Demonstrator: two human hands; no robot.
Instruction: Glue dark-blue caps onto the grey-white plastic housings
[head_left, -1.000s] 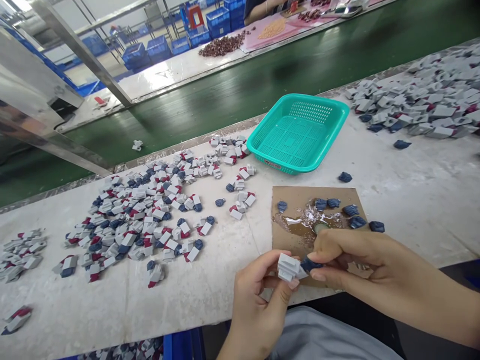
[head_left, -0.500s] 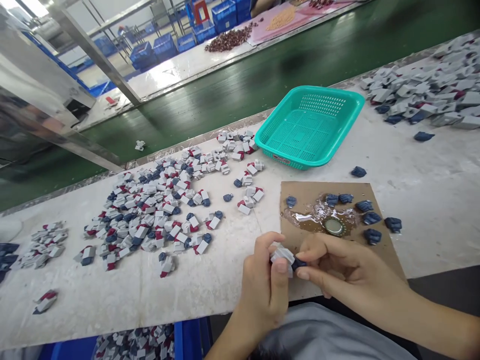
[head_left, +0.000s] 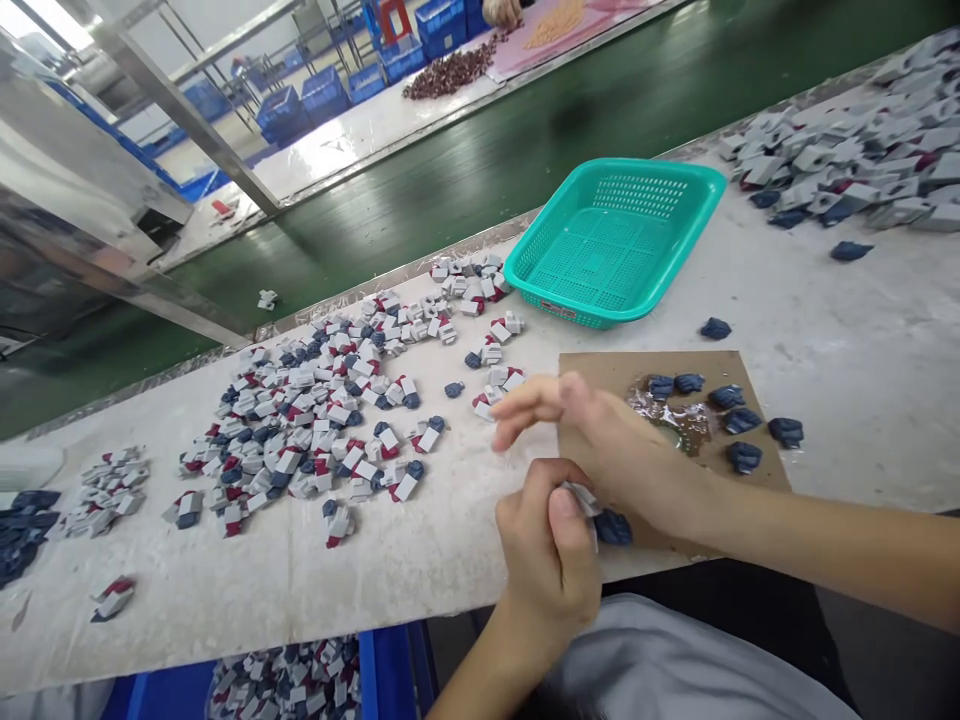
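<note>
My left hand (head_left: 544,545), near the table's front edge, is closed on a small light-grey plastic piece (head_left: 582,497). A dark blue moulded part (head_left: 613,528) sticks out at the right end of that piece and appears joined to it. Just above, my right hand (head_left: 600,430) reaches across with its fingers stretched out to the left, holding nothing visible. Beneath it lies a brown cardboard sheet (head_left: 652,362) with a shiny wet puddle (head_left: 694,420) and several dark blue parts (head_left: 742,420). My right hand partly covers a round cap-like disc in the puddle.
A green plastic basket (head_left: 517,275) stands behind the cardboard. Grey, red and blue pieces (head_left: 322,400) spread over the left of the table; grey pieces (head_left: 855,150) are heaped at back right. Beyond runs a green conveyor belt (head_left: 420,200). Another person's hand (head_left: 501,12) is across it.
My right hand has let go of the dark blue part and moved up and left, its fingers now stretched out. My left hand still holds the grey piece. Another person's hand has come into view.
</note>
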